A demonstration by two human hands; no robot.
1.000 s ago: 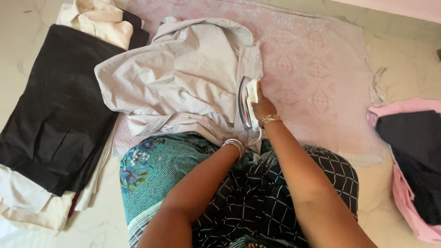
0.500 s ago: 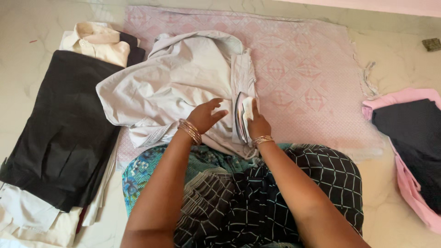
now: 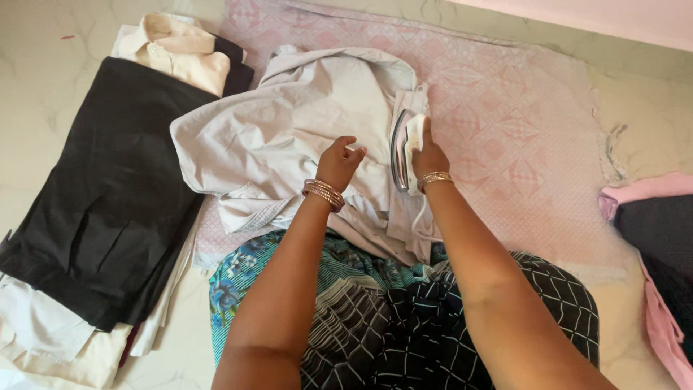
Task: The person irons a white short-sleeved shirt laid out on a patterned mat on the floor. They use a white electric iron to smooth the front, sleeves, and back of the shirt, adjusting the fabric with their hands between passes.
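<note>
Head view: right hand [image 3: 429,155] grips iron [image 3: 404,148]; left hand [image 3: 339,165] (fingers loose) presses crumpled shirt [image 3: 289,123].

The shirt [image 3: 289,130] at upper centre is matt, pale grey woven cloth, creased. The iron [image 3: 404,148] shows a shiny metal soleplate and what looks like white plastic above. The mat [image 3: 505,108] beneath is pink textured cloth. The floor [image 3: 43,108] at left is smooth, glossy stone.

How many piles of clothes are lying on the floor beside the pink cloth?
2. One pile with black trousers on top lies at the left; another pile of pink and dark garments lies at the right edge, partly cut off by the frame.
</note>
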